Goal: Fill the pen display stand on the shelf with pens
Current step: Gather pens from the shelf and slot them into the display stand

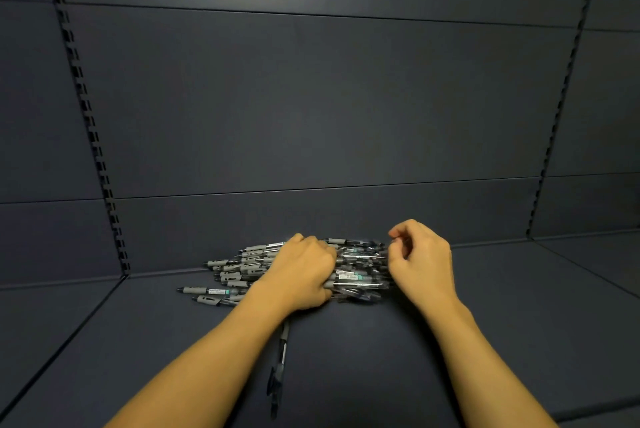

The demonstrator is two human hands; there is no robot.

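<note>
Dark grey shelf panels [485, 341] carry a heap of pens [242, 270] at about twelve o'clock from the person, near the back wall [311, 98], and no display stand shows anywhere in view, so by my judgement the filling has not begun: every pen seen is loose on the shelf and the whole job of loading the stand remains. Most pens in the heap lie with their long axes running nine to three o'clock, grey rubber grips and tips toward nine o'clock and clear barrels toward three. One stray pen [278, 372] lies apart at six o'clock of the heap, its long axis running roughly twelve to six. The left hand [304, 271] has its fingers curled round a bunch of pens in the middle of the heap. The right hand [420, 259] hangs at the three o'clock end with fingers curled; whether it pinches a pen I cannot tell.
</note>
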